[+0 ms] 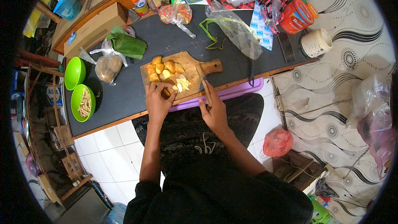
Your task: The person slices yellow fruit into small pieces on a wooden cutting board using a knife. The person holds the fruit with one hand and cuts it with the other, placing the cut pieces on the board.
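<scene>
A wooden cutting board (192, 57) with a handle lies near the table's front edge. Browned, cut chunks that look like fried tofu or potato (169, 65) are grouped on its left part, and small pale yellow slices (182, 84) lie at its middle. My left hand (158, 99) rests at the board's lower left, fingertips on a browned piece (166, 92) partly hidden beneath them. In my right hand (213, 109) is a knife by its wooden handle (206, 92), its blade (199, 74) pointing away over the board's right side.
Two green bowls (75, 73) stand at left, the nearer holding pale strips (85, 103). Beyond the board are a plastic bag of round items (108, 67), a folded green leaf (129, 45), a bag of chillies (176, 13) and spring onions (210, 32). A black-handled utensil (251, 74) overhangs the front edge.
</scene>
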{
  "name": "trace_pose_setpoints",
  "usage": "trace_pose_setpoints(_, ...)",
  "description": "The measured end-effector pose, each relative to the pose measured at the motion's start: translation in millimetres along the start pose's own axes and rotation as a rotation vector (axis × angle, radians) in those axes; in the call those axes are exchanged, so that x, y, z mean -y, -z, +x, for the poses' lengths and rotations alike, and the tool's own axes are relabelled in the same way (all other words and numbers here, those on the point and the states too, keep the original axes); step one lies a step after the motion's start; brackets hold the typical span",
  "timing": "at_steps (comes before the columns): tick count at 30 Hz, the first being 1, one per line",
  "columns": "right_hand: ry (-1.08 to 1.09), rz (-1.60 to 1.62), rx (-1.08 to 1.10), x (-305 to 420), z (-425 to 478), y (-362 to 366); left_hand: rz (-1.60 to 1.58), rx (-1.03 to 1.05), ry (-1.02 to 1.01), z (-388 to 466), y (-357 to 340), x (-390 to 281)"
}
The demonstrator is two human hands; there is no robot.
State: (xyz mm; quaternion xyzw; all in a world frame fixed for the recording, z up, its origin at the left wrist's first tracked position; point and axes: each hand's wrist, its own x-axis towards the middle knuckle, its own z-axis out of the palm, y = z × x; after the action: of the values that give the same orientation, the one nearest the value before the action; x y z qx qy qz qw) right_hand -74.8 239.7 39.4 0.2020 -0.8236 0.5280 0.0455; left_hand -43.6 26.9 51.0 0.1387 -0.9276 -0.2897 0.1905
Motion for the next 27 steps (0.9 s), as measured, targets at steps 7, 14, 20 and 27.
trace_pose_setpoints(7,0.024,-0.004,0.037,2.7,-7.0,-2.3,-0.166,-0.027,0.037,-3.9,-0.4,0.8)
trace_pose_setpoints(14,-0.183,0.094,0.176,14.7,-7.3,-2.7,-0.181,-0.005,-0.058,-3.5,7.2,1.1)
trace_pose_setpoints(20,-0.136,0.200,0.131,12.4,6.1,-19.5,-0.343,-0.016,-0.158,-8.3,15.8,-19.6)
trace_pose_setpoints(27,-0.223,0.395,0.188,21.3,29.8,-38.1,-0.696,0.008,0.195,-18.1,8.6,-12.6)
